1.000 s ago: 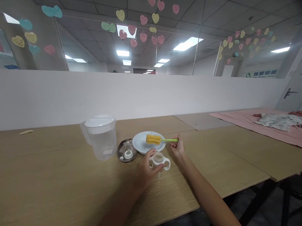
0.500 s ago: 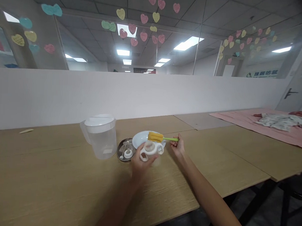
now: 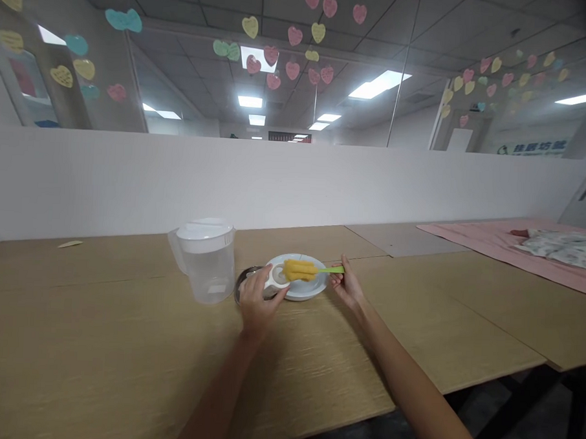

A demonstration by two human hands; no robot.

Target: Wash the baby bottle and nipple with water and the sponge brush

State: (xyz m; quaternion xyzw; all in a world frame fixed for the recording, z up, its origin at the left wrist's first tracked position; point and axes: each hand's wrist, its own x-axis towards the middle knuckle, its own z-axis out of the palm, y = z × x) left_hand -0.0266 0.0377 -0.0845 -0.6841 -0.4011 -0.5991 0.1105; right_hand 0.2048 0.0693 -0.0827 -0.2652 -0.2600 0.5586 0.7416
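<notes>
The left hand (image 3: 257, 303) is gripping the likely light, slick bottle (image 3: 276, 278) around its body. The right hand (image 3: 347, 286) is holding the soft-looking brush (image 3: 300, 270) by its green handle (image 3: 329, 269).

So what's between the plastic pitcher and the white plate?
In the head view, a round metal dish lies between the pitcher and the plate; the left hand, holding a bottle, hides part of it.

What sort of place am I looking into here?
Possibly a baby-care training room: a small clothed figure lies on a pink cloth, the left hand holds a white-rimmed bottle by a yellow sponge brush, and heart-shaped notes decorate the background.
</notes>
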